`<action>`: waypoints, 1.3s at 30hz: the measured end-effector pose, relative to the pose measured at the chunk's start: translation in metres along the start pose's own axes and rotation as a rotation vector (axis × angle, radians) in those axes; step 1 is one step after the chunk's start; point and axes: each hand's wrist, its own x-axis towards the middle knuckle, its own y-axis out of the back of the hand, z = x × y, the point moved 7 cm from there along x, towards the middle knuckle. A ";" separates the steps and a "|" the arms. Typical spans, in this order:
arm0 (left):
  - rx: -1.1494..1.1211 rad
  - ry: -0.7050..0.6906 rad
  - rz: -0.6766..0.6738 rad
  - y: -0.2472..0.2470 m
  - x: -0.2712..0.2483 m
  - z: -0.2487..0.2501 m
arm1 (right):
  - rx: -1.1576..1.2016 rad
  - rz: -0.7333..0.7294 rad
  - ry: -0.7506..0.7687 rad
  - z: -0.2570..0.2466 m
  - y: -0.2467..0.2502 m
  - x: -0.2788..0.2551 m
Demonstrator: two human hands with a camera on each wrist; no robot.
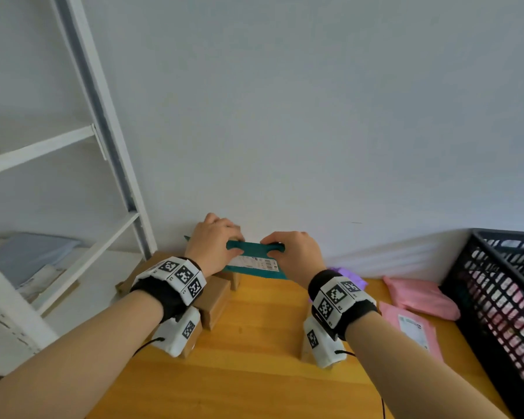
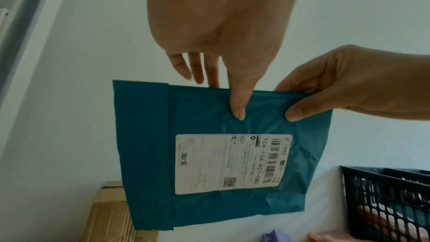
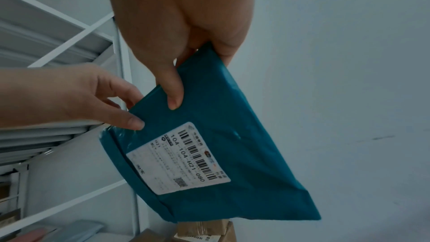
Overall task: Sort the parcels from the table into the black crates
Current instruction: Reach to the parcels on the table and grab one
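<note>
While both hands, left hand (image 1: 214,241) and right hand (image 1: 295,252), pinch the teal parcel (image 2: 209,154) aloft above the table (image 1: 254,373), the black crate (image 1: 496,297) already holds some, yet pink parcels (image 1: 418,297) and cardboard boxes (image 1: 215,300) remain unsorted.

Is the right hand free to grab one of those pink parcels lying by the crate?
Probably not yet. The right hand and the left hand both pinch the teal parcel. The pink parcels lie uncovered beside the black crate, so once it lets go the way looks free.
</note>
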 end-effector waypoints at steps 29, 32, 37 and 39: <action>-1.065 0.370 0.001 -0.004 0.026 -0.051 | 0.465 0.364 -0.333 0.065 0.004 0.019; -1.128 0.367 -0.028 0.002 0.029 -0.051 | 0.676 0.281 -0.360 0.071 -0.006 0.022; -1.187 0.397 -0.052 0.005 0.031 -0.055 | 0.918 0.255 -0.361 0.067 -0.007 0.029; -1.213 0.404 -0.051 0.008 0.031 -0.055 | 0.976 0.256 -0.348 0.064 -0.004 0.031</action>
